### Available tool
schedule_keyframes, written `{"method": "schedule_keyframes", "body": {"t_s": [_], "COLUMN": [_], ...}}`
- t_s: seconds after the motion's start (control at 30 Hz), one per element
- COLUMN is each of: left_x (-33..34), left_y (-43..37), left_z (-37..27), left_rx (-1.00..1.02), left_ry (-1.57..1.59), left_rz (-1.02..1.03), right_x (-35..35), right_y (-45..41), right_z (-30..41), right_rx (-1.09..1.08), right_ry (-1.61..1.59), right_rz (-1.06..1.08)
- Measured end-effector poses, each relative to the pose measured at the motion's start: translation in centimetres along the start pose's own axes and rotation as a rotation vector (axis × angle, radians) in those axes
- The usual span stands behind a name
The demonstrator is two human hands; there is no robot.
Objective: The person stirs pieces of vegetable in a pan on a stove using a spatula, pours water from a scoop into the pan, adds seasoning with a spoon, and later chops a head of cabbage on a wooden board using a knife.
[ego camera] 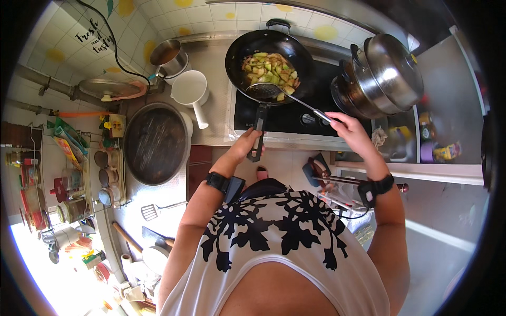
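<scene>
A black wok [269,41] sits over the left part of the black glass gas hob [272,118]. Inside it lie cut pale-green vegetable pieces [272,67] mixed with browned bits that look like meat. My left hand [248,145] grips the wok's long black handle [260,121]. With my right hand [350,128] I hold the metal handle of a perforated skimmer ladle [298,101]. Its round head rests in the near side of the wok, against the vegetables. The wok's small far handle [278,24] points to the tiled wall.
Right of the wok stands a lidded steel steamer pot [381,79]. To the left are a white long-handled dipper [190,89], a steel saucepan [166,55] with brown liquid, and a large dark pan [157,144]. A slotted turner [151,212] and a cleaver [155,236] lie on the left counter.
</scene>
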State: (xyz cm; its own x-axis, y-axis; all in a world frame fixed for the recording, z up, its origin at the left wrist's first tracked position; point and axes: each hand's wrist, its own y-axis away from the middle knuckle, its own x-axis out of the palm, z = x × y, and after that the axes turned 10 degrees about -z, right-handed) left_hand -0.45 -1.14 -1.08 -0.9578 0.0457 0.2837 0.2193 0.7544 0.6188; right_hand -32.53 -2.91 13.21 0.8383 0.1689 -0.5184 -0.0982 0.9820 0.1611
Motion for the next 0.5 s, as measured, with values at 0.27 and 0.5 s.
{"method": "schedule_keyframes", "body": {"t_s": [0.27,0.5], "left_x": [-0.1,0.3], "left_y": [0.4,0.5], "left_z": [0.0,-0.6], "left_rx": [0.006,0.007], "left_ry": [-0.027,-0.063], "left_rz": [-0.042,-0.012], "right_x": [-2.0,-3.4], "right_y": [0.3,-0.1], "right_z": [1.8,6.1], "right_rx": [-0.123,-0.196], "right_ry": [0.118,0.681], "right_rz": [-0.119,-0.175]}}
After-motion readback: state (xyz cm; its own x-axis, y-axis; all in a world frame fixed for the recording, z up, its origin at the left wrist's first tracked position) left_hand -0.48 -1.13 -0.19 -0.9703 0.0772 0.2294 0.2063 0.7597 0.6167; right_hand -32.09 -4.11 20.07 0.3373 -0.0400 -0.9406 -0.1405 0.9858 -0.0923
